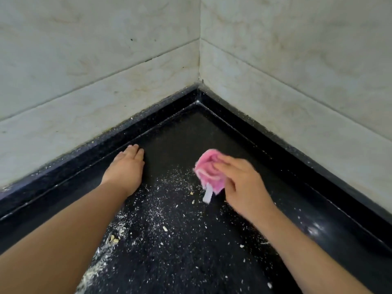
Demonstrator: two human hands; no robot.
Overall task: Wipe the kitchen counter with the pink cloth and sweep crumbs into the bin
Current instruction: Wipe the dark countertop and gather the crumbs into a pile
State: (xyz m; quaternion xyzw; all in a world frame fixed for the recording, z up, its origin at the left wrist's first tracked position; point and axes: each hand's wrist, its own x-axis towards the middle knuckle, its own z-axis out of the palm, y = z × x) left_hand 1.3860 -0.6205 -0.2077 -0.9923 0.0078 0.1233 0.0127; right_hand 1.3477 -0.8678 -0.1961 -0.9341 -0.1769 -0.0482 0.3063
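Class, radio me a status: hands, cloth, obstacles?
Left hand flat on counter. Right hand holds pink cloth. Crumbs remain. No obstacles visible.

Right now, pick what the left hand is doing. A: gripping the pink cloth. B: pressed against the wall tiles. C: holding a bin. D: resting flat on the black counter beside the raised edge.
D: the left hand lies flat, fingers straight, on the counter, while the right hand holds the pink cloth.

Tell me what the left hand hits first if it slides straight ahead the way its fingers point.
The left hand lies flat on the counter, fingertips almost at the raised black ledge under the tiled wall. It would likely meet that ledge first; nothing else shows between.
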